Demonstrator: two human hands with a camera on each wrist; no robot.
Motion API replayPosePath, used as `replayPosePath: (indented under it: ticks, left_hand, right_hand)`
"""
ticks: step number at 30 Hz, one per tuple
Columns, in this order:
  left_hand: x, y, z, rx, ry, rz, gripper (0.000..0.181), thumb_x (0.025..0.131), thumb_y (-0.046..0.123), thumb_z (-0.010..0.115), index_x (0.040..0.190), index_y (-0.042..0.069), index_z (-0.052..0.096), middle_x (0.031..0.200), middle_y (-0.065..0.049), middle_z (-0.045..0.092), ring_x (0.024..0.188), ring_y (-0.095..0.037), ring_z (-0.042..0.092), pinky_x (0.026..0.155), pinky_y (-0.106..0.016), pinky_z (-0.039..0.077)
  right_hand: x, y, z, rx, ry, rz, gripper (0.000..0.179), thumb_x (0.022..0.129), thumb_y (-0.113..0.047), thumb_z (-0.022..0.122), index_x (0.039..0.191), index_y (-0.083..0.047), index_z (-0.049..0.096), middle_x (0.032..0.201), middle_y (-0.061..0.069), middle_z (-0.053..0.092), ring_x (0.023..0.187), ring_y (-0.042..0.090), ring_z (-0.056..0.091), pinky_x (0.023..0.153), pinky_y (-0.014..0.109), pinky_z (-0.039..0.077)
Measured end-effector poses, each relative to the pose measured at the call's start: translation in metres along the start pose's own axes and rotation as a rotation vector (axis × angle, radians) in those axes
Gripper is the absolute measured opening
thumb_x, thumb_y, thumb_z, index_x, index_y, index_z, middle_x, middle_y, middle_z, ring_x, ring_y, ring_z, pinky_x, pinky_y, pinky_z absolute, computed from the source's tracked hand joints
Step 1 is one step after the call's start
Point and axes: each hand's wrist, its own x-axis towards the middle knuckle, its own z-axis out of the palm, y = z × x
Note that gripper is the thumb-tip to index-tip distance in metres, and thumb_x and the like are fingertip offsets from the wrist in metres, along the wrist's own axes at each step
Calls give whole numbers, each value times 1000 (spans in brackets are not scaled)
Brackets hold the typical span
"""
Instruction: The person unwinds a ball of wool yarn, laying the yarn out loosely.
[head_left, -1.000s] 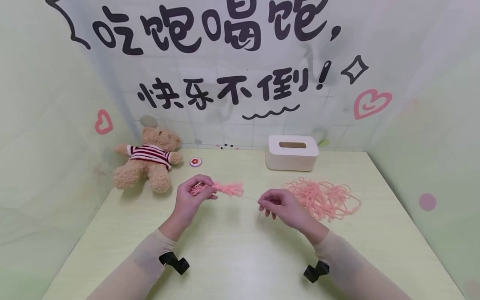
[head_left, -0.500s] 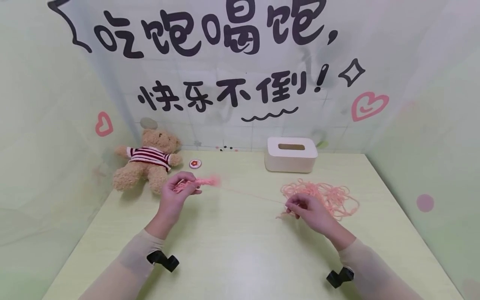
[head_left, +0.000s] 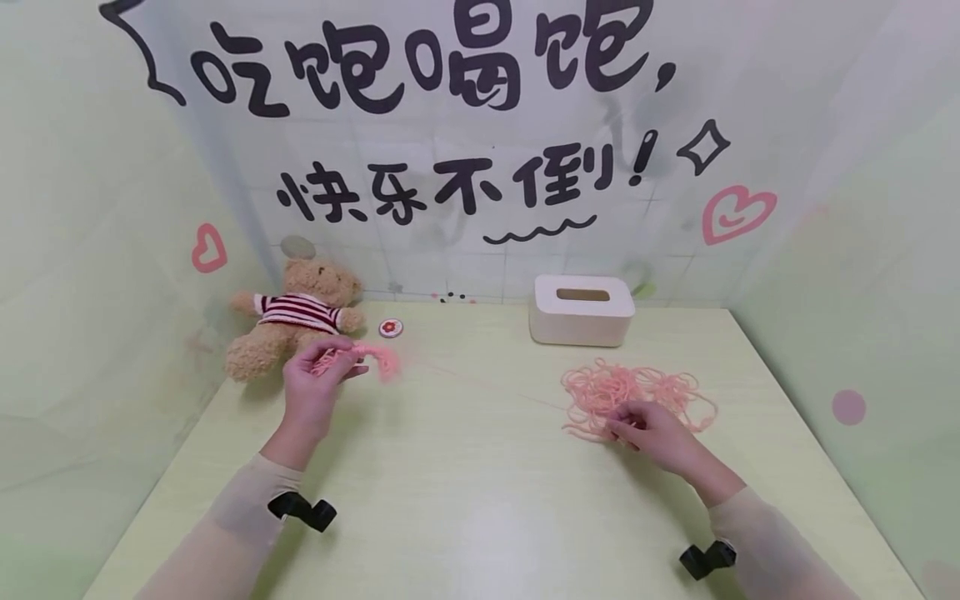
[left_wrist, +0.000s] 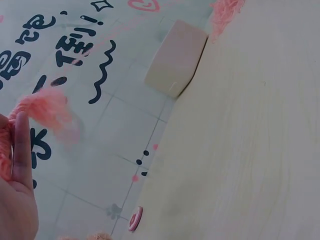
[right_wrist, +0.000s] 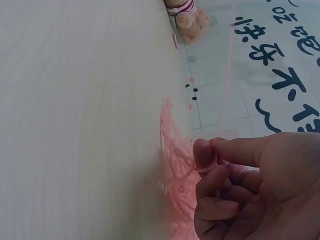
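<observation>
On the left side, my left hand (head_left: 313, 385) grips a bundle of pink yarn (head_left: 367, 352), its tufted end hanging out past the fingers toward the right. That tuft looks blurred in the left wrist view. A thin pink strand (right_wrist: 228, 70) runs from the bundle across to my right hand (head_left: 658, 435). Thumb and forefinger of the right hand pinch the strand, with the other fingers curled beneath, as the right wrist view shows. Right behind this hand lies a loose, tangled pile of pink yarn (head_left: 611, 387) on the table.
A teddy bear (head_left: 300, 308) in a striped top leans at the back left of the table (head_left: 465, 500). Near it lies a round badge (head_left: 391, 327) with a flower. A white tissue box (head_left: 581, 321) stands at the back, before a wall sheet with dark lettering.
My hands have moved apart, the left one leftward with the yarn bundle and the right one rightward to the pile. The strand between them has grown much longer.
</observation>
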Motion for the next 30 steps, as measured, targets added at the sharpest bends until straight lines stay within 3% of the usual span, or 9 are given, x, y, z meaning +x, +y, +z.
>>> replayPosePath:
  ticks: [8,12,17,24,30]
  left_hand:
    - [8,5,-8,-14,116,-7,9,92,-10,69,101,-11,65,93,-5,70,80,-16,76,72,-34,69]
    - [6,6,-10,-21,125,-10,10,91,-8,72,99,-10,66,93,-8,69,79,-17,76,71,-34,69]
    - [-1,2,-4,-26,36,13,8,92,-9,71,99,-7,67,96,-8,65,82,-17,76,73,-35,69]
    - [-17,-7,13,-46,-102,37,9,92,-14,67,97,-6,68,100,-7,63,83,-14,75,72,-36,69]
    - [-25,-13,28,-31,-140,-3,13,91,-15,67,98,-4,68,98,-5,64,81,-14,75,72,-37,69]
  right_hand:
    - [-8,12,-12,-118,-29,90,14,101,-12,65,89,-7,71,80,5,63,68,16,50,51,22,43]
    - [-10,10,-10,-133,-36,84,12,99,-15,68,90,-9,73,81,3,64,70,16,50,53,22,43]
    - [-4,-1,-1,-139,-26,2,13,93,-26,78,97,-15,80,82,-1,70,70,12,53,54,21,46]
    - [6,-29,21,-34,-25,-178,22,95,-30,77,111,-15,79,97,-2,75,76,9,62,58,21,54]
    - [18,-59,45,70,-101,-243,32,97,-30,74,126,-15,72,116,10,74,84,15,68,63,22,57]
